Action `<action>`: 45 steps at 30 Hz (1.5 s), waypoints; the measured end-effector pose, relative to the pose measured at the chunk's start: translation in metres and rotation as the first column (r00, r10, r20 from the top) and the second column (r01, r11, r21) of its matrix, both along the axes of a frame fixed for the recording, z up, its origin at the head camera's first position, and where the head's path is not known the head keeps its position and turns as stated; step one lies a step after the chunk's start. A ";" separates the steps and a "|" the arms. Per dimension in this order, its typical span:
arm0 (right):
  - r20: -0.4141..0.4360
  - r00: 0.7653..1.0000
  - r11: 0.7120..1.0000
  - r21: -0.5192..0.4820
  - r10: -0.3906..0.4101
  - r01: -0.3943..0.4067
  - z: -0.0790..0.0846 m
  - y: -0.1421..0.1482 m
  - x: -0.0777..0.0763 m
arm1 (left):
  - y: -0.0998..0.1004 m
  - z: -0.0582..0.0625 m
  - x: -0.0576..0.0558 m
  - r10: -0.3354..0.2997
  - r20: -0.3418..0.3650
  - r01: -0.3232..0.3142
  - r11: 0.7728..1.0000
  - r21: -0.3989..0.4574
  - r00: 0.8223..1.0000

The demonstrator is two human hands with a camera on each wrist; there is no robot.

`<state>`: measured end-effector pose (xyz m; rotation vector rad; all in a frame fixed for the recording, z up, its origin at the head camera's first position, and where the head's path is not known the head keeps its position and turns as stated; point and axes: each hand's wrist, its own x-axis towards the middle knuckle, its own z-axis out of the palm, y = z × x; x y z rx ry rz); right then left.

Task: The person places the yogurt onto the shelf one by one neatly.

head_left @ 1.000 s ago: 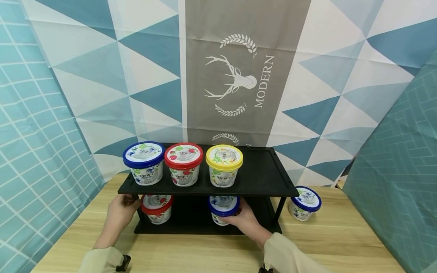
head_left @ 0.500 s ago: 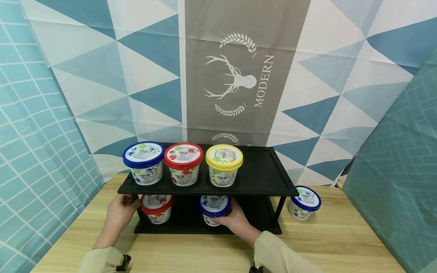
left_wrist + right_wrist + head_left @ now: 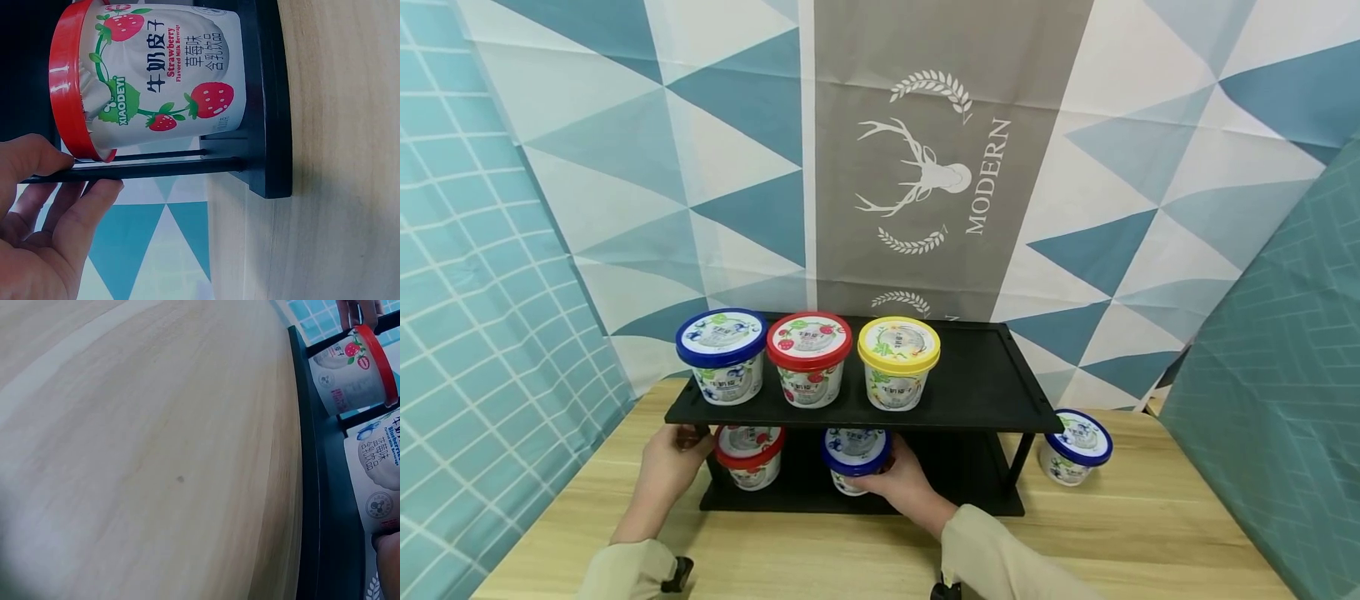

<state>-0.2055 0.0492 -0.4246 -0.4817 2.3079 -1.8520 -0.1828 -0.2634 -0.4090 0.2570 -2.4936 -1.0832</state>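
A black two-tier rack (image 3: 981,375) stands on the wooden table. My left hand (image 3: 664,467) grips its left front post (image 3: 194,167) between thumb and fingers, beside a red-lidded strawberry milk tub (image 3: 751,462) on the lower shelf. In the left wrist view that tub's strawberry label faces the camera. My right hand (image 3: 906,483) holds a blue-lidded blueberry milk tub (image 3: 856,448) from its right side, thumb at the front, over the lower shelf. Only a bit of this hand shows at the right wrist view's edge. Part of the held tub is hidden behind the fingers.
On the upper shelf stand a blue-lidded tub (image 3: 722,354), a red-lidded tub (image 3: 809,358) and a yellow-lidded tub (image 3: 898,362) in a row. Another blue-lidded tub (image 3: 1077,446) is on the table (image 3: 1135,533) right of the rack. Patterned cloth (image 3: 745,150) hangs behind.
My right hand has moved the blueberry tub leftward along the lower shelf, nearer the strawberry tub. The left hand has kept its grip on the post. The head view has shifted slightly.
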 end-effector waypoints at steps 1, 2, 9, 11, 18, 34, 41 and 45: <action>-0.001 1.000 1.000 -0.001 -0.002 0.002 0.001 -0.002 0.000 | 0.000 0.000 0.000 0.000 -0.010 0.000 1.000 -0.003 1.000; -0.003 1.000 1.000 -0.005 -0.003 0.003 0.001 -0.003 0.001 | 0.000 0.000 0.000 -0.001 -0.016 0.001 1.000 -0.006 1.000; 0.014 1.000 0.999 -0.037 -0.006 0.007 -0.003 -0.014 -0.003 | -0.001 -0.001 0.000 -0.001 -0.010 0.001 1.000 0.010 1.000; 0.018 1.000 0.999 -0.045 -0.004 0.005 -0.005 -0.017 -0.005 | -0.001 -0.001 0.000 -0.001 -0.003 0.001 1.000 0.017 1.000; -0.007 1.000 1.000 -0.029 -0.006 0.006 -0.030 -0.030 -0.022 | 0.000 0.000 0.001 -0.008 0.036 0.007 0.999 0.045 0.999; 0.016 0.999 0.999 -0.019 -0.029 0.030 -0.036 -0.049 -0.021 | 0.001 0.001 0.002 -0.008 0.037 0.006 0.999 0.049 0.999; 0.021 0.999 0.999 -0.016 -0.045 0.046 -0.041 -0.051 -0.024 | 0.002 0.001 0.002 -0.004 0.013 0.003 0.999 0.043 1.000; 0.026 0.999 0.999 -0.011 -0.047 0.048 -0.043 -0.052 -0.024 | 0.002 0.002 0.002 -0.008 0.024 0.007 0.999 0.048 1.000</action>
